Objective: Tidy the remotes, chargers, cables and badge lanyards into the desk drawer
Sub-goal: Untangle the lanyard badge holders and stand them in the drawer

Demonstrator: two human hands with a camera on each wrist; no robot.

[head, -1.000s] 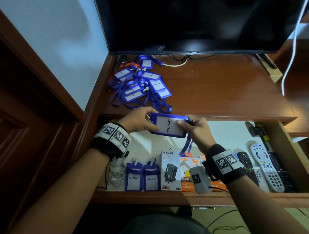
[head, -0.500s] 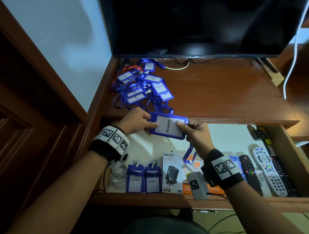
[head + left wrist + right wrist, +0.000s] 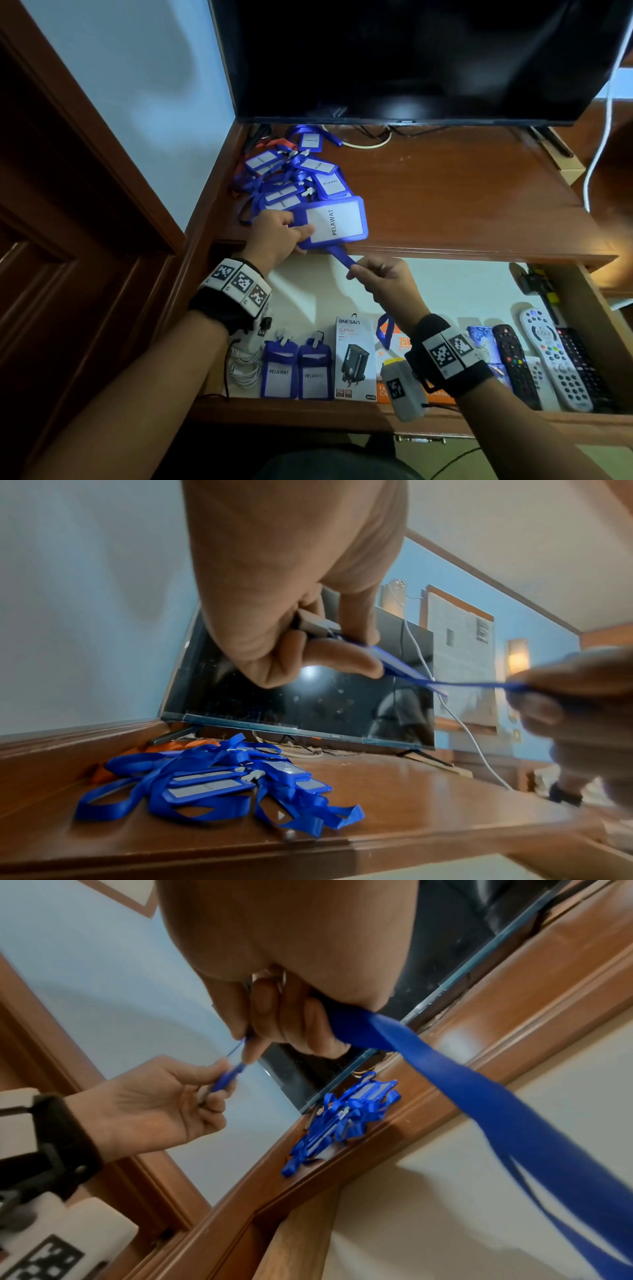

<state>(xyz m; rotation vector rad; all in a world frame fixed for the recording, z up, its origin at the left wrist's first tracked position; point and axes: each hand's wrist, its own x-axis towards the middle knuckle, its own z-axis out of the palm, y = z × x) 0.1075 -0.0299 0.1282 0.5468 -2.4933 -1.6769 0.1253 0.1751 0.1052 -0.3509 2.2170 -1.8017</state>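
Above the open desk drawer (image 3: 582, 298), just over the near edge of the desk top (image 3: 462, 205), the left hand (image 3: 274, 236) pinches the left end of a blue badge holder (image 3: 334, 222) marked PELAWAT, thumb on its face and fingers curled beneath. In the left wrist view the grey clip at that end sits tucked between the fingers. The right hand (image 3: 385, 277) pinches the holder's blue strap (image 3: 344, 261) between thumb and fingertips just below the holder, so a short length runs taut between the hands, while the rest hangs in a loop down into the drawer. By my reading the step in hand is gathering this strap so the lanyard can go in neatly. To do it well, the left hand should keep the holder flat and steady while the right draws the strap through and wraps or folds it snugly against the holder, leaving no loose loop to snag the charger boxes (image 3: 354, 356) below. The best slot looks to be beside the two stowed badges (image 3: 296, 368) at the drawer's near left, next to the coiled white cable (image 3: 245, 365); the remotes (image 3: 548, 356) fill the right end. A tangled pile of lanyards (image 3: 291, 178) waits on the far left of the desk top under the television (image 3: 411, 58), so much of the task remains.
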